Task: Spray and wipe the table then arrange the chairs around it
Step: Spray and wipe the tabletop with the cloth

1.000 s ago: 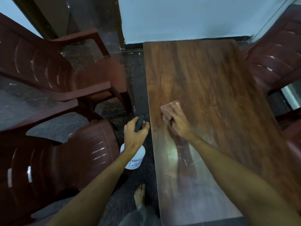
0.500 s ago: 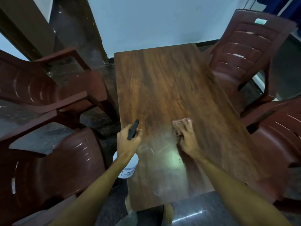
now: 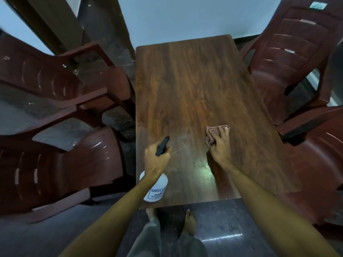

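A long brown wooden table (image 3: 193, 86) runs away from me toward the white wall. My left hand (image 3: 156, 160) grips a white spray bottle (image 3: 155, 190) with a black nozzle, held over the table's near left part. My right hand (image 3: 220, 145) presses a red-checked cloth (image 3: 213, 129) flat on the tabletop, right of the middle. Dark red plastic chairs stand on both sides: two on the left (image 3: 61, 86) (image 3: 61, 169) and two on the right (image 3: 295, 58) (image 3: 319, 164).
A dark stone floor (image 3: 232, 229) lies under me, with my bare feet at the table's near end. A brown door frame (image 3: 40, 21) stands at the back left. The chairs leave narrow gaps along both long table edges.
My view has swung so the table sits centred and I stand at its near end. My right hand and cloth slid rightward across the top; the bottle came over the table.
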Available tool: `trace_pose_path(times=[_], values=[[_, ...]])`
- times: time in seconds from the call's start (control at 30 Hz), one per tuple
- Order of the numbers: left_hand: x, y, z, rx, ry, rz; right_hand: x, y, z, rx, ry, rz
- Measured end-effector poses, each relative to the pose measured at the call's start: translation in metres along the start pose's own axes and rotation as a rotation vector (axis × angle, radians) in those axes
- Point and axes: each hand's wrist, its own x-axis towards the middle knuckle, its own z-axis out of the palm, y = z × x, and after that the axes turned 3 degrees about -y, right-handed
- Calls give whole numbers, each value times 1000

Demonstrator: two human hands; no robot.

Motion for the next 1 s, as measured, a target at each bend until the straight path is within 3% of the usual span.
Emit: trace_pose_path(times=[0.13, 0.23, 0.3, 0.4, 0.57, 0.73, 0.8, 0.9, 1.0], values=[[-14, -20, -21, 20, 64, -52, 2, -34, 22, -31, -18, -138], [-20, -37, -35, 2, 110, -76, 15, -53, 38, -32, -44, -105], [-22, -46, -43, -12, 123, -103, 5, -71, 61, -22, -112, -254], [-22, -53, -58, -49, 137, -113, -18, -94, 91, -81, -343, -516], [-5, -70, -81, -86, 185, -84, 51, -147, 114, -80, -276, -379], [13, -89, -103, -103, 225, -42, 95, -193, 143, -157, -367, -557], [16, -94, -110, -109, 207, -47, 76, -188, 152, -161, -339, -630], [18, -96, -119, -122, 187, -52, 4, -172, 147, -182, -439, -788], [14, -95, -117, -98, 135, -31, -16, -154, 122, -139, -456, -792]])
